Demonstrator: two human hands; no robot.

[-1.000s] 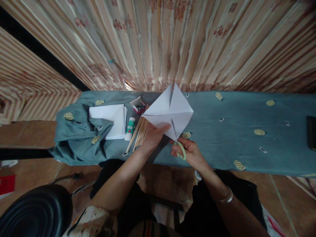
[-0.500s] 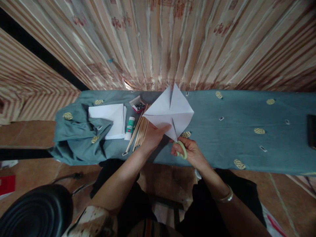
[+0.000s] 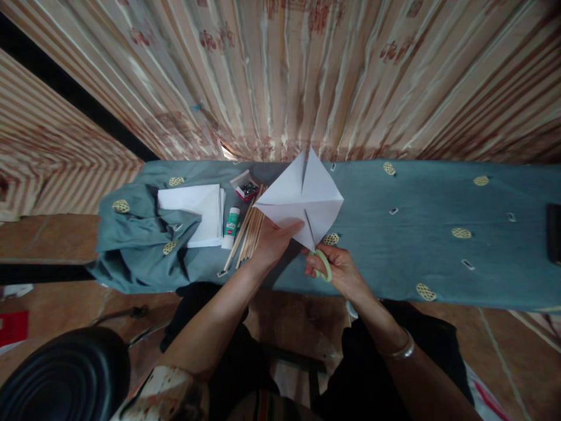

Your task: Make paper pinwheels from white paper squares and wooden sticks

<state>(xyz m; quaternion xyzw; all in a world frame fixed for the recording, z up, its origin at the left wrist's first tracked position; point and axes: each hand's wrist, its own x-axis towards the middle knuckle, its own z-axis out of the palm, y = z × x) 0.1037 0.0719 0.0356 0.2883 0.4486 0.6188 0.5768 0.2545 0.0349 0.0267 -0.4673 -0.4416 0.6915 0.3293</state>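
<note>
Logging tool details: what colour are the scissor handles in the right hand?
Pale green scissor handles, in the right hand, head view.

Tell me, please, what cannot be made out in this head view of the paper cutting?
- Scissors: blades hidden by the paper; only a green handle shows in the right hand.
- Glue stick label: too small to read.
- Small box contents: too small to tell.
- Dark object: cut off by the right edge.
</note>
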